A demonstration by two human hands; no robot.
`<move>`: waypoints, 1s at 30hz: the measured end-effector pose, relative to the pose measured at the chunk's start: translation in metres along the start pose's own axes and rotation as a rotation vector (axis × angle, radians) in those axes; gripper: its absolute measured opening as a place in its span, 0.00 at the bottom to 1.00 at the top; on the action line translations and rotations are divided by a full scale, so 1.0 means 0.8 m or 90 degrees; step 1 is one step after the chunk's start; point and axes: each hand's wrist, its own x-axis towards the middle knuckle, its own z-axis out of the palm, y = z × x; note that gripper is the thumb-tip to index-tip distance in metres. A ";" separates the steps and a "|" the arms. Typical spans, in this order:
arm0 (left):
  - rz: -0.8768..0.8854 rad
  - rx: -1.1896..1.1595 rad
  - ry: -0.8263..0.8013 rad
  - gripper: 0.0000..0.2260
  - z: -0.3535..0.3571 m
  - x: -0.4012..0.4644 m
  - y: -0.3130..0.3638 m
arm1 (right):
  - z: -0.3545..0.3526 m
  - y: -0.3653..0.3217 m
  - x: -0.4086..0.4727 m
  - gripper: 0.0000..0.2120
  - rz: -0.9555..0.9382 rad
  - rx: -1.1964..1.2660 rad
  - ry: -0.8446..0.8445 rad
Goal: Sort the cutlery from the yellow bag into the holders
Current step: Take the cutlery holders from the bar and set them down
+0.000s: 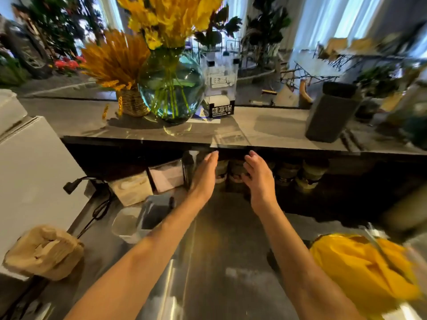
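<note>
The yellow bag (362,271) lies crumpled at the right on the steel counter (221,262), with thin metal cutlery handles (379,248) sticking out of its top. Two clear plastic holders (138,224) stand left of my left forearm. My left hand (204,179) and my right hand (258,181) reach forward side by side under the raised shelf, fingers straight, holding nothing. Both hover in front of jars at the back of the counter. The picture is blurred.
A raised grey shelf (265,132) carries a blue glass vase (171,88) of yellow flowers, a wicker pot (132,103), a clear box (220,88) and a dark canister (330,112). Jars (309,174) and tubs (147,183) line the back. A brown paper bag (44,251) sits left.
</note>
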 end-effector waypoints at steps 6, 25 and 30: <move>0.024 -0.068 -0.099 0.22 0.145 -0.006 0.068 | -0.118 -0.091 0.014 0.20 -0.079 0.011 0.051; 0.101 -0.015 -0.069 0.39 0.407 0.115 0.085 | -0.373 -0.164 0.209 0.21 -0.028 -0.243 0.241; 0.091 0.120 0.002 0.59 0.433 0.156 0.069 | -0.387 -0.145 0.281 0.31 0.036 -0.687 0.245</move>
